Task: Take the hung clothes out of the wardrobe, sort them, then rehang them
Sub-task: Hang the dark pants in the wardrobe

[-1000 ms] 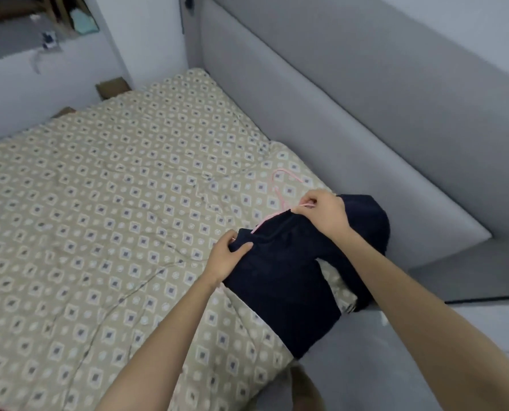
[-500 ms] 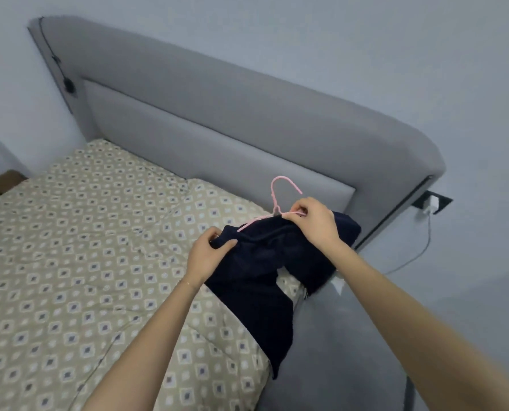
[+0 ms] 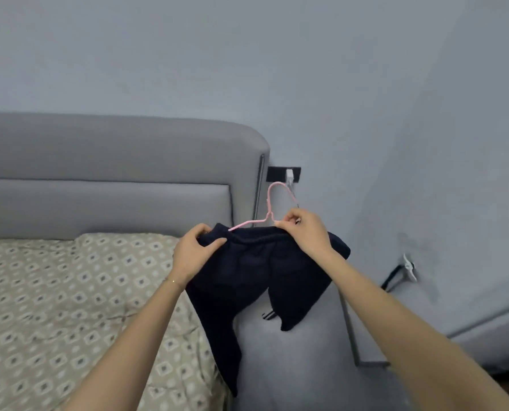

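1. The dark navy garment [image 3: 247,280] is held up in the air between both hands, over the right edge of the bed [image 3: 69,292] and near the headboard [image 3: 113,161]. One leg hangs long and the other hangs shorter.
2. The left hand [image 3: 194,253] has its grip curled round the left end of the waistband, thumb over the cloth.
3. The right hand [image 3: 305,232] has its grip pinching the right arm of the pink hanger [image 3: 272,203] at the garment's top edge.
4. The hanger's hook stands above the hands and partly covers a black wall socket [image 3: 277,173] that holds a white plug [image 3: 289,175].
5. The patterned bed cover lies to the left, and the grey padded headboard is behind it.
6. Low on the right wall, a dark cable [image 3: 391,278] meets a white fitting, well apart from the garment.
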The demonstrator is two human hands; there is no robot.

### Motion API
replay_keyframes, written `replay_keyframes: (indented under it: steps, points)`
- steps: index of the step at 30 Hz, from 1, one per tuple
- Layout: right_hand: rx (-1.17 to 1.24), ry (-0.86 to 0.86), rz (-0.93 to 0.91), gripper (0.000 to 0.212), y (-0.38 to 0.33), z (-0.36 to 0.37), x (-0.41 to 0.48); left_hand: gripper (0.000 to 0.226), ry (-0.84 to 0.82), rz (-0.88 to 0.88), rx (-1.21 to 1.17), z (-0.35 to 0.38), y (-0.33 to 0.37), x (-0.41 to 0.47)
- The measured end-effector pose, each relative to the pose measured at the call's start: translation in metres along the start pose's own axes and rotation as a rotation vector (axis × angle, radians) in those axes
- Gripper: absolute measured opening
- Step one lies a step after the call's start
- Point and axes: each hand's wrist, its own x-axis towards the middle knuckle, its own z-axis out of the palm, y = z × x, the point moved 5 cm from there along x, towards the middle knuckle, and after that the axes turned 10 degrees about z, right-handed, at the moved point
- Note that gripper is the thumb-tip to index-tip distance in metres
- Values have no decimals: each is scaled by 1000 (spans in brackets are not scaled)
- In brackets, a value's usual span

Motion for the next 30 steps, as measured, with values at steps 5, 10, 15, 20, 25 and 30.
replay_keyframes:
  steps: [5, 10, 15, 20, 25, 30]
  points:
    - [-15, 115, 61, 24, 71, -79, -38, 35, -131, 95, 5, 74, 63, -17]
    - [-44, 203, 143, 25, 146, -154, -91, 44, -274, 165, 9, 153, 121, -46]
    - [-64, 315, 246, 26, 217, -230, -149, 27, -413, 236, 30, 235, 187, -83]
    - [-44, 478, 362, 25, 287, -306, -206, 29, -584, 313, -41, 322, 256, -124]
    - [-24, 655, 428, 25, 346, -372, -260, 24, -790, 436, -75, 404, 313, -158]
    - [-27, 806, 502, 22, 402, -432, -306, 7, -1016, 542, -155, 477, 375, -194]
